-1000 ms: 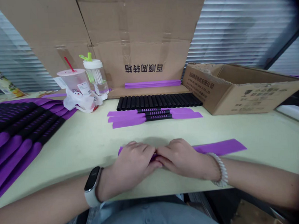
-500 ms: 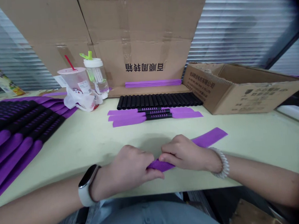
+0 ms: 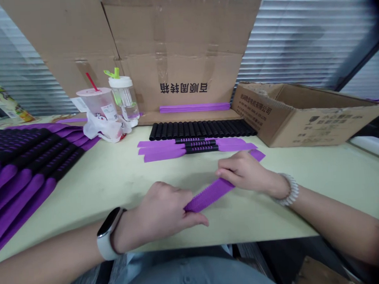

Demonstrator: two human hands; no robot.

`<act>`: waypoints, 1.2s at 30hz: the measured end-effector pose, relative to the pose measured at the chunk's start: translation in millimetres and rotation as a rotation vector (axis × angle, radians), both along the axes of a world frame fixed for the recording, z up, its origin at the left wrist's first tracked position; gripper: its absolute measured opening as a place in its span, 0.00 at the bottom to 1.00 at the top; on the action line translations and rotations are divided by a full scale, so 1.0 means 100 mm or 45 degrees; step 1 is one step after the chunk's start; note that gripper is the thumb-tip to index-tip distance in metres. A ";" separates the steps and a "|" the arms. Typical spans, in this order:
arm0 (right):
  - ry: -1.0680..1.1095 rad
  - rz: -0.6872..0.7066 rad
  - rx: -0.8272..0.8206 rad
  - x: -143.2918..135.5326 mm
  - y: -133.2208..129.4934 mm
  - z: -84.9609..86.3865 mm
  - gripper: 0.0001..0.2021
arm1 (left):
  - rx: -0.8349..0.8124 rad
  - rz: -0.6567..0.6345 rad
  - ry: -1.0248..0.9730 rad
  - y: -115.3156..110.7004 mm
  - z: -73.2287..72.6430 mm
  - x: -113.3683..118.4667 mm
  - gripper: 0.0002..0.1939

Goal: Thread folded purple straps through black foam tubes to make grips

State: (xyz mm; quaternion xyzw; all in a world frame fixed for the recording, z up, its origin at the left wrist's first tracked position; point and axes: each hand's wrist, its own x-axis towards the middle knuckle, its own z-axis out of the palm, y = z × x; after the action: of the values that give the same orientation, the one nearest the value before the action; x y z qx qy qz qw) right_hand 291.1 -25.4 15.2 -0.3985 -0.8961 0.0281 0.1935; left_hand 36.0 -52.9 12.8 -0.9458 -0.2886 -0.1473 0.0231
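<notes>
One purple strip (image 3: 211, 194) at the centre; three black-sleeved bands (image 3: 201, 149) at twelve o'clock, with one row of black tubes (image 3: 203, 129) beyond, too tightly packed to count surely; one lidded cup (image 3: 97, 103) and one bottle (image 3: 125, 98) at ten; one open carton (image 3: 302, 115) at three; one wristband (image 3: 108, 233) at eight; one coiled bracelet (image 3: 289, 189) at four.

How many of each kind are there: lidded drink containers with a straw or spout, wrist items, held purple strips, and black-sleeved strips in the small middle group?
Lidded drink containers: 2 (cup, bottle)
Wrist items: 2 (watch, coiled bracelet)
Held purple strip: 1
Black-sleeved strips, middle group: 3
Total: 8
</notes>
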 end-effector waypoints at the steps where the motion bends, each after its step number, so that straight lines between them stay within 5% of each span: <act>1: 0.011 -0.006 0.024 0.03 0.02 0.01 0.25 | -0.002 -0.003 -0.018 0.00 0.00 -0.01 0.31; 16: -0.046 -0.148 -0.042 0.22 0.20 -0.11 0.23 | -0.068 0.187 0.181 0.16 0.11 -0.05 0.25; 23: -0.064 0.150 -0.355 0.18 0.13 -0.06 0.17 | -0.070 0.348 0.392 0.33 0.18 -0.14 0.32; 29: -0.096 0.086 -0.465 0.21 0.16 -0.04 0.14 | 0.009 0.474 0.311 0.44 0.16 -0.23 0.28; 33: -0.090 0.089 -0.355 0.01 0.01 -0.04 0.12 | -0.082 0.377 0.231 0.40 0.11 -0.17 0.13; 36: -0.137 0.080 -0.278 -0.15 -0.13 -0.03 0.10 | -0.155 0.216 0.214 0.31 0.10 -0.10 0.15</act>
State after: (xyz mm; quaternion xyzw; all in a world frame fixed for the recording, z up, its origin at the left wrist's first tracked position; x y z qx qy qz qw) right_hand 275.7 -38.0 12.4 -0.3898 -0.9088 0.1101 0.0995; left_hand 26.1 -22.3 22.8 -0.9267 -0.3729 -0.0473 0.0023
